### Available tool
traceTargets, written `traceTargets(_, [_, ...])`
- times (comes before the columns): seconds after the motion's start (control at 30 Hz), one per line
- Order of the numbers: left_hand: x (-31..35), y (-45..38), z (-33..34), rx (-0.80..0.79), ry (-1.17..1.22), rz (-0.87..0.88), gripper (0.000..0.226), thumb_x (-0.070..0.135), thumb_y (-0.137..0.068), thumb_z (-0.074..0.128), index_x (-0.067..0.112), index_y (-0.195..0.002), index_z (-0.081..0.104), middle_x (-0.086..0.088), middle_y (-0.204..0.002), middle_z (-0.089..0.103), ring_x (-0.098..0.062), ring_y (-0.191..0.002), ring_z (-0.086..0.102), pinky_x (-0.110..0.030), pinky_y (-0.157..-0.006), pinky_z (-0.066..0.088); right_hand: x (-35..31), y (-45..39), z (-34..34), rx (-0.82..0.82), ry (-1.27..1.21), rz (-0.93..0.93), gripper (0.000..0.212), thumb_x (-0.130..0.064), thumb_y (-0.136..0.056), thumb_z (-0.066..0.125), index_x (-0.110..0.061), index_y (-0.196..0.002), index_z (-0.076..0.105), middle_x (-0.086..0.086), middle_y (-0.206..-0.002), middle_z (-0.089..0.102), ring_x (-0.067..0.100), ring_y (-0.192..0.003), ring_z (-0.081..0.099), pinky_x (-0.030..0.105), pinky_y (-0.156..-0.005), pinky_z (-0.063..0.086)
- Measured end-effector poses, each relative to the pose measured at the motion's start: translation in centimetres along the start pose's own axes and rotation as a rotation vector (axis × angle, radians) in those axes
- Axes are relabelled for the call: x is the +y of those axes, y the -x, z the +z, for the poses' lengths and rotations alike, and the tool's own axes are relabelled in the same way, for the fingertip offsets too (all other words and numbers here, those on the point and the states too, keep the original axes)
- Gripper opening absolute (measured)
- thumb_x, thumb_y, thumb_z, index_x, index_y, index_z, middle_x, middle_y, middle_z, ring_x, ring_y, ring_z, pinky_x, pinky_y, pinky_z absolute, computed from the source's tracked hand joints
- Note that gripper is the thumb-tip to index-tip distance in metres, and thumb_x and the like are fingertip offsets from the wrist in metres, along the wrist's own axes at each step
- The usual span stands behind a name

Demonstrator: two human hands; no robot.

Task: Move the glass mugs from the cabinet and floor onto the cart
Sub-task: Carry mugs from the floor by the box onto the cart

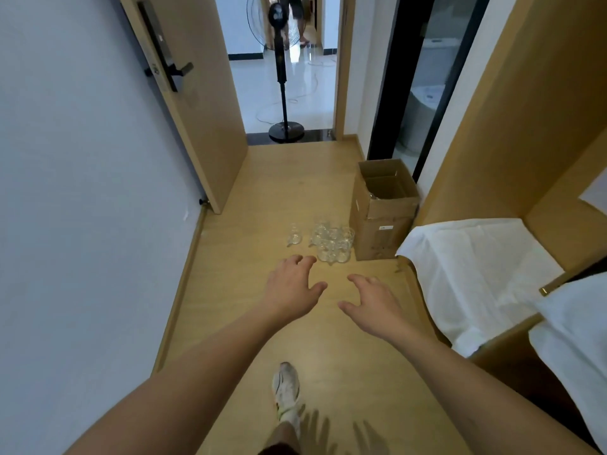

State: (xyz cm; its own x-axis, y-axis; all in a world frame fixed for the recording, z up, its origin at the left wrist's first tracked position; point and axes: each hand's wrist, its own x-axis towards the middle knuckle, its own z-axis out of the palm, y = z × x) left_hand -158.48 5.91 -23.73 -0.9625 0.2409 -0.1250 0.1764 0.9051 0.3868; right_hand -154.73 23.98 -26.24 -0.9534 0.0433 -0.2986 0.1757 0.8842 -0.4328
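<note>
Glass mugs (328, 243) cluster on wooden floor (279, 198) beside cardboard box (382, 211).

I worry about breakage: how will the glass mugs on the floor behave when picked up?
The glass mugs look clear and thin, so probably fragile and somewhat slippery. They stand tightly clustered beside the cardboard box, so lifting one may knock its neighbours. Both hands, left hand and right hand, are open and empty.

We see an open brown cardboard box (382, 213) standing on the light wooden floor (279, 198). A black pedestal fan (284, 93) stands in the doorway beyond. A tan wooden door (197, 93) with a black handle (169, 68) stands open at left. White cloth (473, 267) drapes at right.
</note>
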Motion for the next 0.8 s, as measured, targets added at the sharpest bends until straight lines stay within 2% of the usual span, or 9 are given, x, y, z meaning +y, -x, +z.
traceTargets(0.5, [-7.7, -21.2, 0.2, -0.172, 0.125, -0.021, 0.062, 0.051, -0.092, 0.058, 0.022, -0.145, 0.045, -0.004, -0.143, 0.05, -0.028, -0.133, 0.044, -0.038, -0.107, 0.039, -4.1, -19.5, 0.3, -0.104, -0.034, 0.206, 0.066, -0.057, -0.091, 0.056, -0.028, -0.148, 0.04, 0.005, -0.147, 0.047, 0.028, -0.135, 0.043, 0.042, -0.107, 0.041])
traceTargets(0.8, [-8.6, -30.5, 1.4, -0.25, 0.16, -0.051, 0.062, 0.051, -0.092, 0.059, 0.022, -0.145, 0.045, -0.004, -0.143, 0.051, -0.028, -0.131, 0.046, -0.038, -0.106, 0.04, -2.6, -27.5, -0.6, -0.149, -0.075, 0.294, 0.067, -0.056, -0.09, 0.059, -0.026, -0.147, 0.041, 0.006, -0.144, 0.049, 0.027, -0.133, 0.045, 0.039, -0.107, 0.042])
